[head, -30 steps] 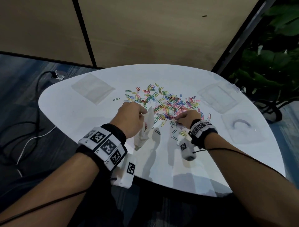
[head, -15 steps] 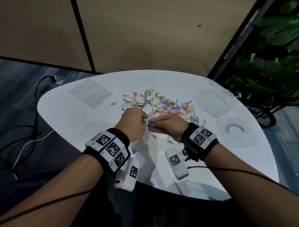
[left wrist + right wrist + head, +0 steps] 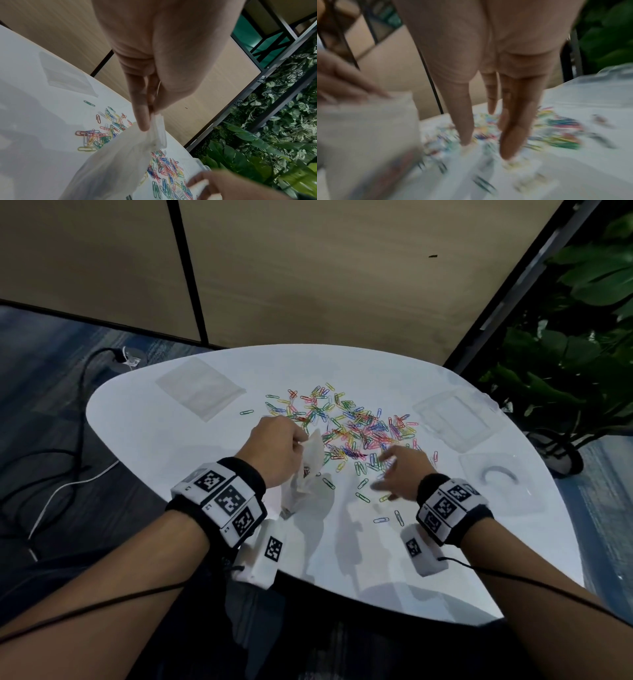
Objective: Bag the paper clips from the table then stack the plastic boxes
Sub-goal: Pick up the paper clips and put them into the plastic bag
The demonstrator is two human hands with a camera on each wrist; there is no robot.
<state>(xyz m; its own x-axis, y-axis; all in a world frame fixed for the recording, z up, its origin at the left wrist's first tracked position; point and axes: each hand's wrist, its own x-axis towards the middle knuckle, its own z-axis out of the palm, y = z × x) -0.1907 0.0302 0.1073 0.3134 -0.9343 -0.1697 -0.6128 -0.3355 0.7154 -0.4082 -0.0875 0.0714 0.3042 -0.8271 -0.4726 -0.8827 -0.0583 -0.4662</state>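
Note:
Colourful paper clips [image 3: 349, 426] lie scattered in a heap on the white table [image 3: 171, 440]. My left hand [image 3: 301, 440] holds a crumpled clear plastic bag [image 3: 310, 470] upright beside the heap; in the left wrist view its fingers [image 3: 142, 119] pinch the bag's rim [image 3: 158, 129]. My right hand [image 3: 383, 470] hovers over the near right edge of the heap, blurred, with straight fingers [image 3: 465, 121] pointing down at the clips [image 3: 556, 129]; nothing shows in its grasp. Two clear plastic boxes [image 3: 452, 419] [image 3: 496, 477] lie flat at the right of the table.
Another flat clear bag [image 3: 200, 392] lies at the table's far left. A few stray clips [image 3: 380, 520] sit near the front edge. Potted plants [image 3: 565, 371] stand right of the table, and cables [image 3: 68, 474] run on the floor at left.
Half a second ago my right hand was at the bag's mouth beside the left hand. It has since swung right, back over the clips, with its fingers spread. The left hand keeps holding the bag.

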